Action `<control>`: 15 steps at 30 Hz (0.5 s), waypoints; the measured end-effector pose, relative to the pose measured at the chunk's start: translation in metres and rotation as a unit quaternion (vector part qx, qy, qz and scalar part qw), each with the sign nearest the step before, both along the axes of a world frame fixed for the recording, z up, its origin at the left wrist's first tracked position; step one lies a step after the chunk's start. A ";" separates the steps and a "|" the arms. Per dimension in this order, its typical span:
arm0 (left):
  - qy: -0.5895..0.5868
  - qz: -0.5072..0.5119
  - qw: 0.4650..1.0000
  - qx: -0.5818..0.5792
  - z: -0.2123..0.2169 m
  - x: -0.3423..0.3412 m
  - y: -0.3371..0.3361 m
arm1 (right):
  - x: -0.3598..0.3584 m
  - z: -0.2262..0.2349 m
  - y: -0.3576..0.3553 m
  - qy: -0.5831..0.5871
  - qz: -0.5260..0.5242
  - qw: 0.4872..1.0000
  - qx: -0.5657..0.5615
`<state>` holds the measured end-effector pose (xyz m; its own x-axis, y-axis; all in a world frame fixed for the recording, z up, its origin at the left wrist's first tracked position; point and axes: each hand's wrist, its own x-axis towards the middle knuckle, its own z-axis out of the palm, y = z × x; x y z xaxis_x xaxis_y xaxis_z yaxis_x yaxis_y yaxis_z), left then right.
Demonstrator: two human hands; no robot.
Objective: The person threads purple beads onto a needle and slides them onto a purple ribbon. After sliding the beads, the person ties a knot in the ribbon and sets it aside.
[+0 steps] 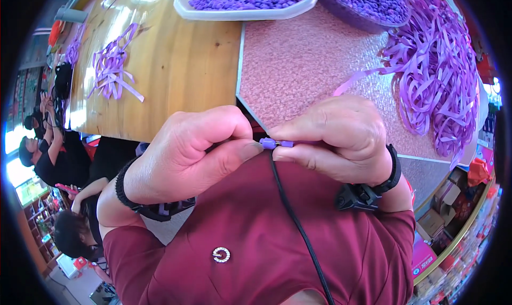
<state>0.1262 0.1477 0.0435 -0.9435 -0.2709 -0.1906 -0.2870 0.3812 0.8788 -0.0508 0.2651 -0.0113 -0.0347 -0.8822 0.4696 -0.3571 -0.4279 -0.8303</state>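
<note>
My left hand [205,147] is closed in a pinch on a small purple plastic piece [268,143], just above the lap. Facing it, my right hand [341,137] pinches a purple ribbon end [287,144] between thumb and forefinger. A thin metallic bit shows between the plastic piece and the ribbon end; its exact shape is too small to make out. Beyond my right hand, a strand of purple ribbon [354,81] runs toward a big heap of purple ribbons [437,75]. How the strand passes through my right hand is hidden by the fingers.
A white tub [245,14] and a bowl [357,21], both filled with small purple pieces, stand at the far side. Loose ribbons [114,65] lie on the wooden table [181,65]. A black cord [293,214] hangs down my front. Other people [74,230] sit at left.
</note>
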 end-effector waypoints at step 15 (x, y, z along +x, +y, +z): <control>-0.082 0.070 0.962 0.251 -0.001 0.032 -0.012 | 0.022 -0.009 -0.014 -0.012 0.067 0.997 -0.041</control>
<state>0.1585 0.1353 0.0429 -0.8505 -0.2283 -0.4738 -0.4554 -0.1308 0.8806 -0.0289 0.2511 -0.0200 0.0684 -0.8378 0.5416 -0.2724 -0.5380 -0.7977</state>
